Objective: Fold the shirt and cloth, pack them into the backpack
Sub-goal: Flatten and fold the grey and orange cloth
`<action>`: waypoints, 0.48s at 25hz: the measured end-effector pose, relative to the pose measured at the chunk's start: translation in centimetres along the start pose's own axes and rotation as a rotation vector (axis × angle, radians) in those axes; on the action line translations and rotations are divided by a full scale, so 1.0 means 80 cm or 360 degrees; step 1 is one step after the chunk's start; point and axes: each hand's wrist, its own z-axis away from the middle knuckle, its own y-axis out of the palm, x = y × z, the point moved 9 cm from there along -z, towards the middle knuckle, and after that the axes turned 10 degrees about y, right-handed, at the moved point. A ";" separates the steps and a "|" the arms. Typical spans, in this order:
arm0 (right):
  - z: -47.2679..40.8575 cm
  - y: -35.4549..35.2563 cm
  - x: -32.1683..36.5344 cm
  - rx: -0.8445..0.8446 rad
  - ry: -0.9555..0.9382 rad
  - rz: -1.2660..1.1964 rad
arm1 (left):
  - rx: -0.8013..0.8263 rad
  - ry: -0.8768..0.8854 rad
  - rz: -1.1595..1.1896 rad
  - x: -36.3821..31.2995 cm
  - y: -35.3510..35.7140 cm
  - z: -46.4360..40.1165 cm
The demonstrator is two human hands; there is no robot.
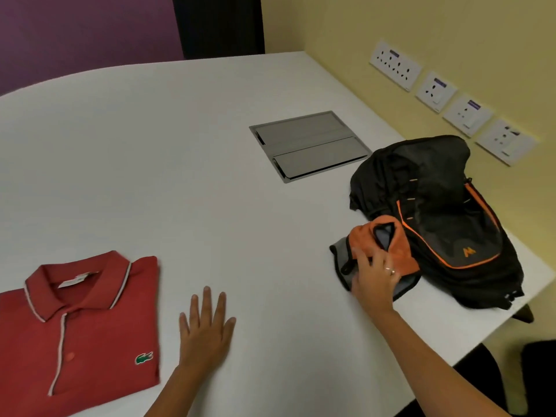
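A red polo shirt (87, 329) lies folded and flat at the near left of the white table (210, 145), collar up, a green logo on its chest. My left hand (206, 323) rests flat on the table just right of the shirt, fingers straight and spread. A black backpack with orange trim (445, 218) lies on its side at the right. An orange and grey folded cloth (391, 251) sits at the backpack's near end. My right hand (374, 273) lies on top of this cloth, fingers bent over it; a ring shows on one finger.
A grey metal cable hatch (310, 145) is set into the table behind the backpack. Several wall sockets (436, 88) line the yellow wall at the right. The table's right edge runs close under the backpack, with a dark chair (487, 368) below it.
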 end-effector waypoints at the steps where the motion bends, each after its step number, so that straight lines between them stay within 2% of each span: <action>1: -0.021 -0.003 -0.019 -0.0025 0.0093 0.0101 | 0.0004 -0.0011 -0.0022 -0.001 0.003 0.000; 4: -0.068 0.008 -0.062 0.0098 0.0273 0.0226 | 0.0019 -0.0057 -0.0050 0.001 0.006 -0.001; 8: -0.097 0.048 -0.078 0.0460 0.0323 0.0226 | 0.0057 -0.0090 -0.0062 0.001 0.005 -0.002; 12: -0.111 0.053 -0.077 0.0423 0.0351 0.0029 | 0.0106 -0.0111 -0.0067 0.002 0.003 -0.003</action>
